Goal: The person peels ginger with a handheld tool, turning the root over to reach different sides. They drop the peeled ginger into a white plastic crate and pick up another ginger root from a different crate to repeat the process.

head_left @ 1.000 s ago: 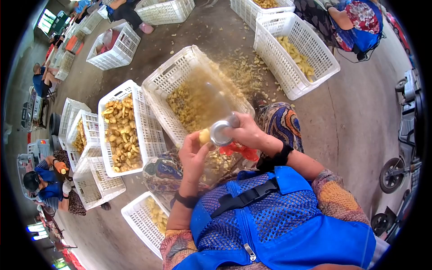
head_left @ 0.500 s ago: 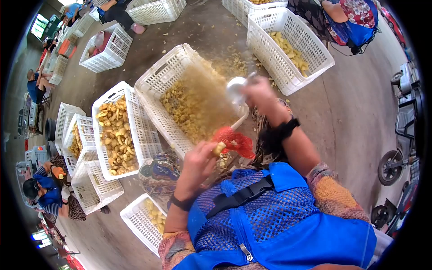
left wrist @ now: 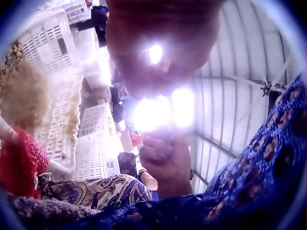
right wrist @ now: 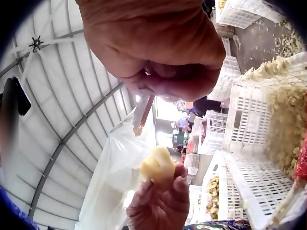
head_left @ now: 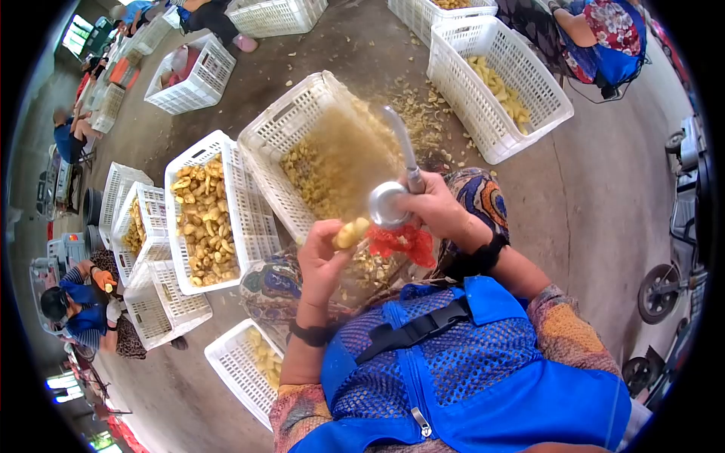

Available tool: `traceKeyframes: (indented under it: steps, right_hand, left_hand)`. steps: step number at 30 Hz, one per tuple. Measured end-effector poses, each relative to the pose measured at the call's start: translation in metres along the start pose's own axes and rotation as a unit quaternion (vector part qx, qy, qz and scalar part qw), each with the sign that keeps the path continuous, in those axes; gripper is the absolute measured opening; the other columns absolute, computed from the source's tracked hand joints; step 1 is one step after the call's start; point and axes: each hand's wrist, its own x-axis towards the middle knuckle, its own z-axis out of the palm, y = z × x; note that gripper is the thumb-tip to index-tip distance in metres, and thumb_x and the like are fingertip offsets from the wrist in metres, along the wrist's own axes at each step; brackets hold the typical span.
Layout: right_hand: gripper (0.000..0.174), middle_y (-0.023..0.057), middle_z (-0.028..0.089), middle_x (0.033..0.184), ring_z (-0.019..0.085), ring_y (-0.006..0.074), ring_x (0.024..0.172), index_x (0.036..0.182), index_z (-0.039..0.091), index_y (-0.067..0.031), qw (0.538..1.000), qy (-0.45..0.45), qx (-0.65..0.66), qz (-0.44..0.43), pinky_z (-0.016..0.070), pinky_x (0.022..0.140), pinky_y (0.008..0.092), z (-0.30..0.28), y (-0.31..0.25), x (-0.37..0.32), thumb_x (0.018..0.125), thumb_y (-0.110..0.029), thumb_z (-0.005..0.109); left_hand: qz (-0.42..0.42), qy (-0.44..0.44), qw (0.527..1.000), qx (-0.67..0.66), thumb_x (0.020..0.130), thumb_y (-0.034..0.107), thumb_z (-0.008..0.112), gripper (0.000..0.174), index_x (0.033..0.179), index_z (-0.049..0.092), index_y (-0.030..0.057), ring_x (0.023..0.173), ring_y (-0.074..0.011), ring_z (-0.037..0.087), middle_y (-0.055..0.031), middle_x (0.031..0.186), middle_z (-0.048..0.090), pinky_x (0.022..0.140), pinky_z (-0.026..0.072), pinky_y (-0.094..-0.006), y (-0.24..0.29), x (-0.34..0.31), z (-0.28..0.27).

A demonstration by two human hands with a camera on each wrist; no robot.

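In the head view my left hand (head_left: 320,266) pinches a pale, peeled-looking ginger piece (head_left: 351,233) between thumb and fingers. Just right of it, my right hand (head_left: 444,213) grips a round metal tool (head_left: 388,204), whose grey hose (head_left: 402,139) rises away from the hand. A narrow gap separates tool and piece. Red netting (head_left: 402,243) lies below the tool. The right wrist view shows the piece (right wrist: 158,166) held up in the fingertips, with my curled right hand (right wrist: 153,48) above. In the left wrist view my left hand (left wrist: 160,43) is dark against glare.
Beyond the hands stands a white crate (head_left: 260,147) holding yellowish scraps under a brown blur. Unpeeled-looking ginger fills a crate (head_left: 255,240) on the left. Pale pieces lie in crates at the upper right (head_left: 545,113) and lower left (head_left: 226,367). Another person (head_left: 81,312) sits far left.
My right hand swung out to the upper right with the tool, then came back beside the ginger piece. My left hand keeps its hold, with the piece now turned differently.
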Motion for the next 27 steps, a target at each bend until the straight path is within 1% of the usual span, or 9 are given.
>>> traceKeyframes:
  steps: [5,6,8,10,11,12,15,20,27]
  right_hand:
    - [0.020,0.0047,0.061,0.080,0.054,0.0098,0.071,0.088,0.060,0.0001,0.989,0.006,-0.139,-0.039,0.0447,0.063,0.0261,0.021,0.009,0.003,0.075,-0.009,0.071]
    - [0.020,0.0070,0.063,0.083,0.059,0.0126,0.071,0.091,0.060,0.0011,0.963,0.025,-0.260,-0.072,0.0482,0.064,0.0266,0.023,0.002,0.005,0.076,-0.008,0.070]
    - [0.019,0.0090,0.065,0.084,0.063,0.0148,0.071,0.093,0.061,0.0013,0.996,0.057,-0.058,-0.022,0.0506,0.061,0.0265,0.018,-0.020,0.002,0.077,-0.008,0.069]
    - [0.015,0.0103,0.067,0.081,0.067,0.0170,0.071,0.092,0.064,0.0006,0.988,0.100,0.107,-0.049,0.0540,0.056,0.0262,0.002,-0.025,0.013,0.080,-0.009,0.066]
    - [0.011,0.0072,0.066,0.073,0.063,0.0119,0.061,0.087,0.065,-0.0011,0.984,0.090,0.121,-0.095,0.0493,0.050,0.0225,-0.007,-0.025,0.013,0.081,-0.011,0.065]
    - [0.010,0.0059,0.065,0.070,0.060,0.0099,0.056,0.086,0.065,-0.0016,0.985,0.094,0.106,-0.093,0.0462,0.047,0.0218,-0.009,-0.022,0.014,0.081,-0.011,0.065]
    - [0.009,0.0032,0.062,0.065,0.051,0.0066,0.047,0.082,0.064,-0.0029,0.995,0.047,0.060,-0.061,0.0380,0.042,0.0210,0.018,-0.007,0.004,0.081,-0.011,0.065]
    - [0.016,0.0026,0.058,0.069,0.048,0.0066,0.049,0.092,0.058,-0.0004,0.996,0.018,0.085,-0.024,0.0351,0.041,0.0205,0.034,0.012,0.006,0.080,-0.009,0.065]
    - [0.016,0.0033,0.055,0.064,0.046,0.0083,0.043,0.089,0.056,0.0002,0.996,0.017,0.092,-0.016,0.0343,0.037,0.0227,0.039,0.013,0.006,0.082,-0.013,0.064]
  left_hand:
    - [0.052,0.030,0.983,0.174,0.076,-0.007,0.065,0.032,0.104,0.055,0.0025,0.098,-0.0163,0.054,-0.0061,0.106,0.052,0.085,0.0444,-0.0258,0.011,-0.001,0.008]
    - [0.048,0.010,0.984,0.173,0.077,-0.005,0.064,0.032,0.106,0.054,0.0026,0.098,-0.0163,0.054,-0.0069,0.106,0.053,0.085,0.0450,-0.0267,0.010,-0.002,0.006]
    - [0.040,-0.031,0.984,0.170,0.080,-0.002,0.062,0.033,0.111,0.052,0.0030,0.098,-0.0165,0.056,-0.0085,0.105,0.054,0.085,0.0462,-0.0286,0.007,-0.002,0.002]
    - [-0.073,0.015,0.996,-0.044,0.085,0.008,0.060,0.034,0.117,0.049,0.0038,0.091,-0.0183,0.059,-0.0101,0.103,0.057,0.079,0.0493,-0.0303,0.014,-0.001,0.005]
    - [-0.128,0.037,0.980,-0.150,0.088,0.013,0.059,0.035,0.120,0.047,0.0042,0.088,-0.0192,0.060,-0.0108,0.102,0.059,0.076,0.0508,-0.0311,0.016,-0.001,0.007]
    - [-0.100,0.046,0.985,-0.136,0.094,0.027,0.050,0.038,0.126,0.042,0.0076,0.076,-0.0197,0.061,-0.0128,0.100,0.062,0.064,0.0516,-0.0297,0.009,-0.001,0.005]
    - [-0.182,0.027,0.918,-0.350,0.096,0.029,0.046,0.035,0.126,0.043,0.0113,0.070,-0.0173,0.059,-0.0126,0.101,0.062,0.058,0.0482,-0.0253,-0.008,0.001,-0.001]
    - [-0.214,0.059,0.913,-0.341,0.097,0.032,0.044,0.027,0.110,0.047,0.0081,0.059,-0.0112,0.050,-0.0108,0.099,0.059,0.049,0.0411,-0.0184,0.001,0.006,0.014]
    - [-0.168,-0.027,0.942,-0.289,0.084,0.025,0.066,0.046,0.121,0.044,0.0053,0.072,-0.0163,0.058,-0.0099,0.101,0.058,0.055,0.0477,-0.0217,-0.004,0.002,0.008]
